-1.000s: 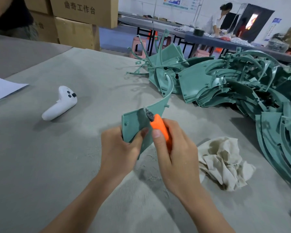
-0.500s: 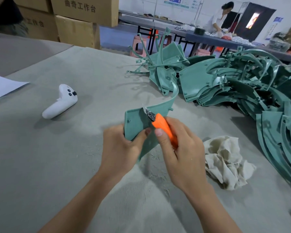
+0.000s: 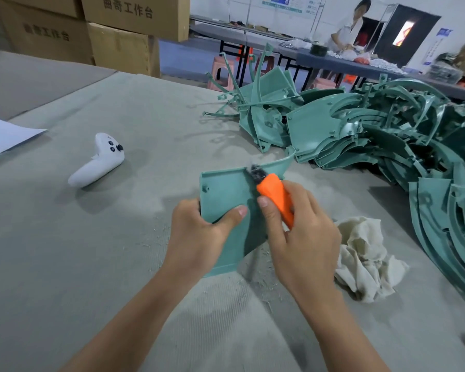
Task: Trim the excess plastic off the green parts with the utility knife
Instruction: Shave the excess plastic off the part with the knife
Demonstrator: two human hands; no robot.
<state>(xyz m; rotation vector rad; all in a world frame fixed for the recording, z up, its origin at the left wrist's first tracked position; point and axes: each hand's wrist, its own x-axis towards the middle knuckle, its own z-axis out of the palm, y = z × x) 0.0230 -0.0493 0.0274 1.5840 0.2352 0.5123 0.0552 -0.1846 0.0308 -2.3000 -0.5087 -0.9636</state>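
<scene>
Two clamped grips: your left hand (image 3: 199, 237) pinches the green part (image 3: 223, 194) near-left, over the tabletop (image 3: 91, 264), while your right hand (image 3: 304, 237) wraps the utility knife (image 3: 274, 194), tipped against the far rim, which curves rightward.

The utility knife (image 3: 274, 194) shows its blade end only as a dark blur against the green part (image 3: 226, 191); I cannot tell where the edge sits. My right hand (image 3: 306, 242) hides the handle's rear, and the fingers of my left hand (image 3: 196, 237) lie behind the part. The pile of green parts (image 3: 387, 135) runs off the right edge.
</scene>
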